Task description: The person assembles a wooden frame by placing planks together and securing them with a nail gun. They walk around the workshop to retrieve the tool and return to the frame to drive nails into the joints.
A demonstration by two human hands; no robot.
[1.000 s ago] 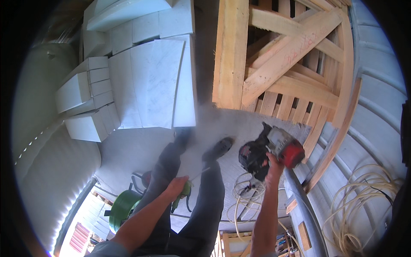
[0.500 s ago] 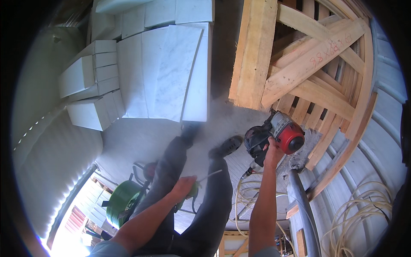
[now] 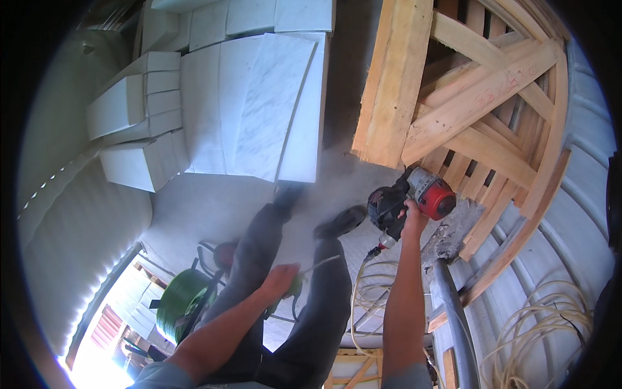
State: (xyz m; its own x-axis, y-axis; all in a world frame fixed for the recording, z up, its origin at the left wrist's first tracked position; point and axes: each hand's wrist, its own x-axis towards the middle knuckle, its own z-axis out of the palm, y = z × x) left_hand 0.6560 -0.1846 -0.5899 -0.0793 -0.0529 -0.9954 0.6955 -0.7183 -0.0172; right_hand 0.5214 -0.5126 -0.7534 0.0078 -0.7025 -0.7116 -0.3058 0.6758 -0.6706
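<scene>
My right hand (image 3: 413, 218) is closed round the grip of a coil nailer (image 3: 426, 192) with a red cap and a dark round magazine. The nailer's nose end is close to the lower edge of a wooden crate (image 3: 394, 87); whether they touch is hard to tell. An air hose (image 3: 355, 295) runs down from its handle. My left hand (image 3: 280, 279) is closed on a green air blow gun (image 3: 294, 286), held in front of my legs. The gun's thin pale nozzle points up and to the right.
White stone slabs and blocks (image 3: 265, 110) are stacked at the far left. A green hose reel (image 3: 178, 306) stands by my left leg. Loose pale hose coils (image 3: 541, 324) lie at lower right, near a grey pipe (image 3: 453, 318). Corrugated metal wall (image 3: 586, 181) bounds the right.
The nailer has risen slightly toward the crate's lower edge. My left hand with the blow gun has barely moved. The whole view has shifted a little.
</scene>
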